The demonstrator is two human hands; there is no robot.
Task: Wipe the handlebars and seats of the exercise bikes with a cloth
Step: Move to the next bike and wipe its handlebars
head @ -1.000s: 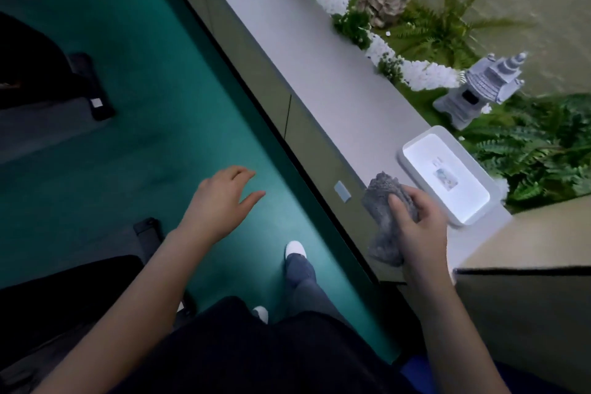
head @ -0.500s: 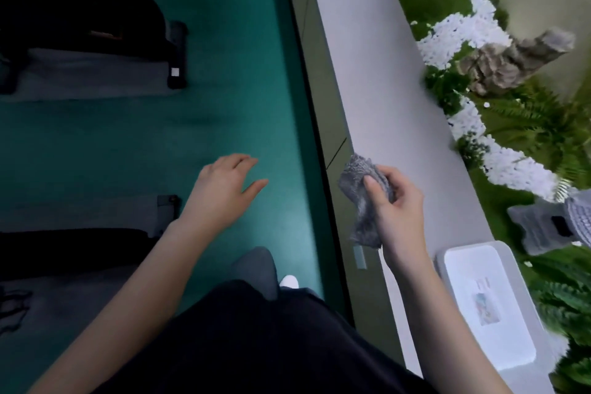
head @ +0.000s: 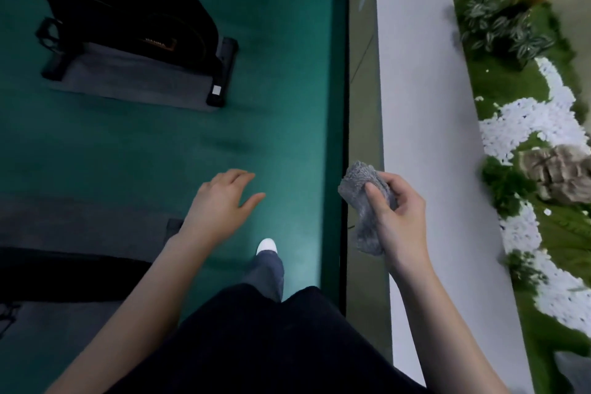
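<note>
My right hand (head: 401,217) grips a crumpled grey cloth (head: 364,189), held in the air over the edge of a long grey ledge (head: 425,125). My left hand (head: 220,205) hovers over the green floor with relaxed fingers and holds nothing. A black exercise bike (head: 128,13) stands at the upper left on a grey mat (head: 134,80); only its frame and base show, with the handlebars and seat out of view. At the left edge lies the dark base of another bike (head: 64,272) on its own mat.
The grey ledge runs along the right, its olive cabinet front (head: 363,99) facing the green floor (head: 153,150). Beyond the ledge is a garden bed with plants (head: 499,22), white pebbles (head: 527,121) and a rock (head: 556,176). My foot in a white shoe (head: 266,246) is on the floor.
The view has swung left along the ledge: the white box and stone lantern have left the frame and the upper-left bike has come in. My right hand keeps hold of the cloth.
</note>
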